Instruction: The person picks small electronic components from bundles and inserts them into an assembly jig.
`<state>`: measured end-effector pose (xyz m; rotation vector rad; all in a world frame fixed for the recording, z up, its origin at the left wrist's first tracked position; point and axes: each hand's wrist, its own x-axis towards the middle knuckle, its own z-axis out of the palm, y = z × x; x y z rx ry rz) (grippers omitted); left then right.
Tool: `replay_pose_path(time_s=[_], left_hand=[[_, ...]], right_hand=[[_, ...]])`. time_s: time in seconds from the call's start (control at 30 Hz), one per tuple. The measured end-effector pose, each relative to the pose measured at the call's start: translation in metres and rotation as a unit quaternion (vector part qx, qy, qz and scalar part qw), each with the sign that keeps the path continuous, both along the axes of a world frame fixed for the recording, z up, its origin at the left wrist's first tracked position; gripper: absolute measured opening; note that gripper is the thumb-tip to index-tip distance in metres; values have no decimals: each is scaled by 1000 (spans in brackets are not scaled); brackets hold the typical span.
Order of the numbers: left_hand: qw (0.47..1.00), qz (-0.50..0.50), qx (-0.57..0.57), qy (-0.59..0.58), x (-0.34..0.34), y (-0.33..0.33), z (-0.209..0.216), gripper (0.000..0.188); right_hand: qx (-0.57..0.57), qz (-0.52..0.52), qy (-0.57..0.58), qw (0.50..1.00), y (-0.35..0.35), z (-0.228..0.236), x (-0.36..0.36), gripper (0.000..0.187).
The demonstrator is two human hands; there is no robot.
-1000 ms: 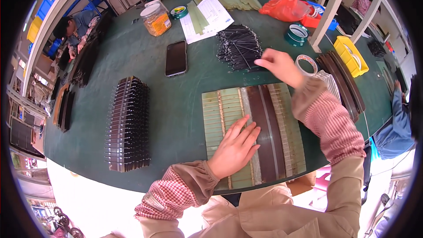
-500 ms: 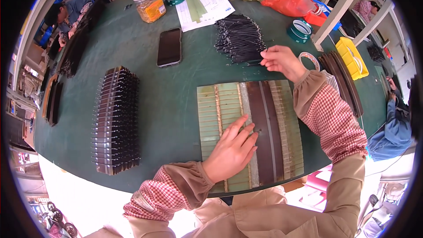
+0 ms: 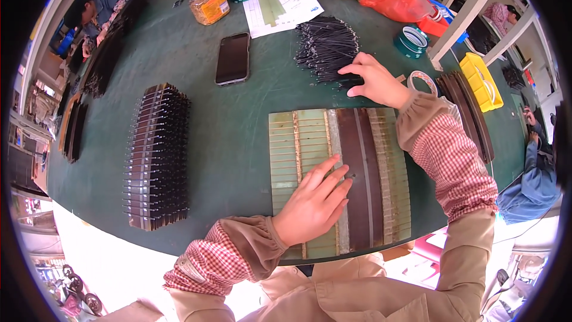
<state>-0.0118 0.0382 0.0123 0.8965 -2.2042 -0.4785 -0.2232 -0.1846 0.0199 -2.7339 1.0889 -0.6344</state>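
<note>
My left hand point(image 3: 313, 206) lies flat with its fingers stretched out on a green slotted board point(image 3: 283, 170) at the table's front. A dark brown strip point(image 3: 362, 191) with a grey line runs lengthwise along that board, beside the left fingertips. Beyond the board is a heap of thin black wires point(image 3: 325, 45) with pale ends. My right hand point(image 3: 378, 82) reaches to the near right edge of this heap, thumb and forefinger apart around the wires there. Left of the board stands a stack of brown strips point(image 3: 158, 158) with black wires set in rows across them.
A black phone point(image 3: 233, 58), a clear jar point(image 3: 207, 3) and printed paper point(image 3: 277, 15) lie farther back. Green tape rolls point(image 3: 411, 42), a red plastic bag point(image 3: 399, 3), a yellow bin point(image 3: 480, 83) and dark strips point(image 3: 468, 113) are at the right. Other people work around the table.
My right hand has shifted slightly left and down onto the wire heap, and its fingers have gone from a pinch to apart. My left hand stays on the board.
</note>
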Motion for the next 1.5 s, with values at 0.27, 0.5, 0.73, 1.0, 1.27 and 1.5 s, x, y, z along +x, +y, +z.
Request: replay_pose_path(time_s=[0.27, 0.5, 0.73, 1.0, 1.27, 1.5], left_hand=[[1000, 6, 3, -7, 1, 2, -4, 30], [1000, 6, -1, -11, 2, 1, -3, 28], [1000, 6, -16, -14, 1, -2, -4, 26], [1000, 10, -19, 7, 1, 0, -6, 24], [1000, 8, -14, 25, 2, 1, -6, 21], [1000, -2, -20, 20, 2, -5, -2, 22]], right_hand=[[135, 31, 48, 989, -18, -6, 2, 27], [49, 65, 23, 996, -6, -14, 5, 19], [-77, 75, 13, 994, -6, -19, 6, 19], [175, -86, -293, 936, -1, -5, 0, 15], [191, -129, -528, 817, 56, 19, -66, 17], [153, -165, -536, 813, 129, -11, -85, 18]])
